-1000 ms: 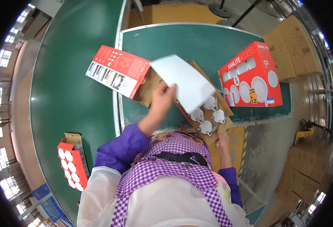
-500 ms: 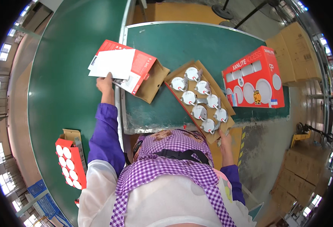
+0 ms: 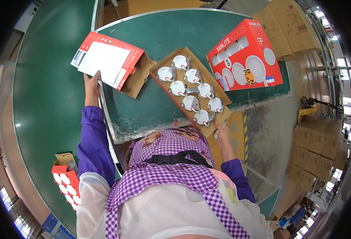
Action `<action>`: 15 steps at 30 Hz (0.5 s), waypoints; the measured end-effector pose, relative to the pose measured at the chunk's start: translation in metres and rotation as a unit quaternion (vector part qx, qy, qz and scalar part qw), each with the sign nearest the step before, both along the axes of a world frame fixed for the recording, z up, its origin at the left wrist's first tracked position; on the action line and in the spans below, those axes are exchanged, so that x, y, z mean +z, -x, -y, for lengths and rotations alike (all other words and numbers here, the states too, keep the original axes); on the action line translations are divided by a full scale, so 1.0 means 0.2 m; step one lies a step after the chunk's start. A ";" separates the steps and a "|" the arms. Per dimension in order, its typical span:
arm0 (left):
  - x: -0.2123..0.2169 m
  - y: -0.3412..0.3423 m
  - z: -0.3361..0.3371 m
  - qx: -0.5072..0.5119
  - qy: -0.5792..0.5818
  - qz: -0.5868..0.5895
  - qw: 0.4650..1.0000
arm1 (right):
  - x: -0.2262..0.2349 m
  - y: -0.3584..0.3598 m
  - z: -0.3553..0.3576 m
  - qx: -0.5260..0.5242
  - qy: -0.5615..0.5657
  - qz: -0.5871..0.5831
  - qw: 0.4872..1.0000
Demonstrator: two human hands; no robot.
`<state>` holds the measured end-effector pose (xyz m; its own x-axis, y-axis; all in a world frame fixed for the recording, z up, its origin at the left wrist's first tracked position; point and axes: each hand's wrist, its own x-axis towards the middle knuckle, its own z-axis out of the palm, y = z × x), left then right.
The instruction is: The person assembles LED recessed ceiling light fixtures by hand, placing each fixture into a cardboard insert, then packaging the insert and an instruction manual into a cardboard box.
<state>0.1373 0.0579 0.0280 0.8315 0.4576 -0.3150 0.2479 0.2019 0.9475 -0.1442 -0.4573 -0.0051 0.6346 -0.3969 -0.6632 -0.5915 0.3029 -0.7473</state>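
My left hand [image 3: 91, 85] is closed on the near left edge of a red cardboard box [image 3: 134, 55], thumb on top by a white sheet [image 3: 108, 59] lying on it. The box's brown open end [image 3: 143, 75] faces a long cardboard tray [image 3: 214, 84], and their corners meet or overlap. Round white light fittings [image 3: 178, 88], each with a short cable and grey clips, stand in two rows in the tray. My right hand [image 3: 223, 137] grips the tray's near end, its fingers partly hidden underneath.
A closed red box [image 3: 243, 55] with pictures of round lights stands at the right of the green table [image 3: 139, 119]. Another red box with white discs [image 3: 67, 185] sits on the left green surface [image 3: 50, 103]. Brown cartons [image 3: 289, 30] are stacked beyond the right edge.
Everything appears shifted left and slightly up in the view. The white sheet has turned and lies more squarely along the red box. Both hands keep their holds.
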 end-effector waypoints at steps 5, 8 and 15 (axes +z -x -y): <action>-0.03 -0.09 -0.08 -0.004 -0.034 -0.097 0.995 | 0.07 -0.03 -0.09 -0.032 -0.087 0.044 0.995; -0.02 -0.11 -0.02 0.062 -0.028 -0.113 0.991 | 0.15 -0.06 -0.16 -0.064 -0.119 0.043 0.990; -0.06 -0.04 0.20 0.073 0.103 -0.084 0.988 | 0.37 -0.12 -0.31 -0.123 -0.237 0.104 0.958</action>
<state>0.1445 0.0177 0.0158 0.6892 0.4807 -0.5422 0.3518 0.4322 0.8304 -0.1201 -0.3961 0.0694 0.6986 -0.2373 -0.6750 -0.3118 0.7482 -0.5857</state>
